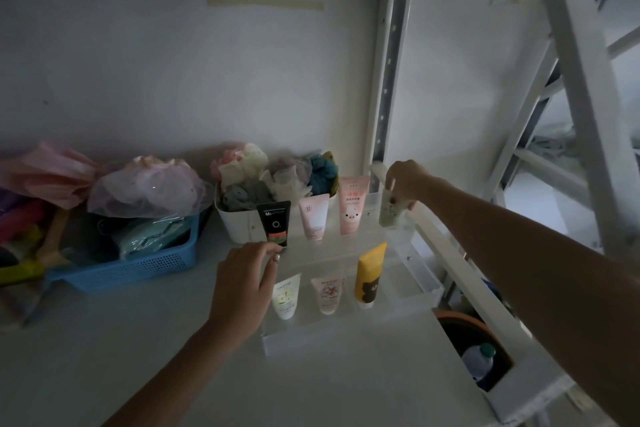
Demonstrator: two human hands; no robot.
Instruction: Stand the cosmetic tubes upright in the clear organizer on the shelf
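The right hand (405,184) has its fingers clamped on a pale green tube (389,210) at the clear organizer's (420,282) back-right slot; the left hand's (242,284) fingers rest loosely apart by the black tube (276,222). Released off-centre, the green tube could tip against the pink tube (351,204) and topple the row.

front-right organizer slot (412,282) free | white bin (239,222) behind black tube (276,222)
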